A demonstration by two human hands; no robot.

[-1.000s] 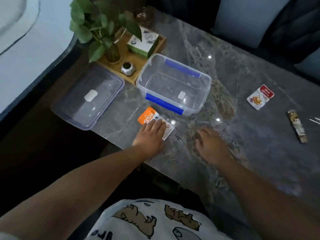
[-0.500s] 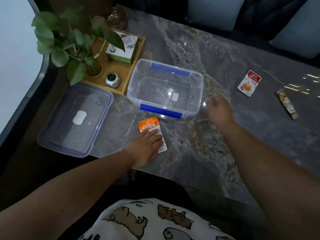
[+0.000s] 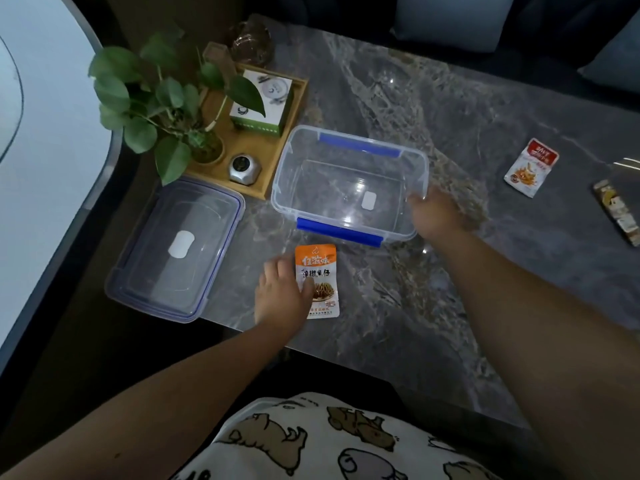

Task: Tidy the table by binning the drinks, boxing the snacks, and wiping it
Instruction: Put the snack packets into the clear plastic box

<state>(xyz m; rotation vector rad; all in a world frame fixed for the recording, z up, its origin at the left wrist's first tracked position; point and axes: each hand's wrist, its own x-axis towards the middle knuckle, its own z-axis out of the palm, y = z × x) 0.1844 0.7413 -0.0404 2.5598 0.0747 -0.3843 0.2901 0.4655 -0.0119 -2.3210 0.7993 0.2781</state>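
An orange snack packet (image 3: 318, 271) lies flat near the front edge of the grey marble table (image 3: 450, 109). My left hand (image 3: 282, 296) rests at the packet's left edge, thumb on top of it, pinching it. Just behind it stands an empty clear plastic box (image 3: 281, 188) with blue clips. My right hand (image 3: 431, 214) grips the box's right rim. A red snack packet (image 3: 531, 168) and a long wrapped snack bar (image 3: 620, 213) lie at the far right, apart from both hands.
The box's clear lid (image 3: 173, 251) lies at the table's left end. Behind it a wooden tray (image 3: 277, 150) holds a potted plant (image 3: 156, 98), a green-and-white carton (image 3: 261, 98) and a small silver object (image 3: 244, 169). A glass jar (image 3: 251, 41) stands farther back. Cushions line the far side.
My right hand moved from the table to the box's right rim and took hold of it. My left hand slid off the packet's top to its left edge.
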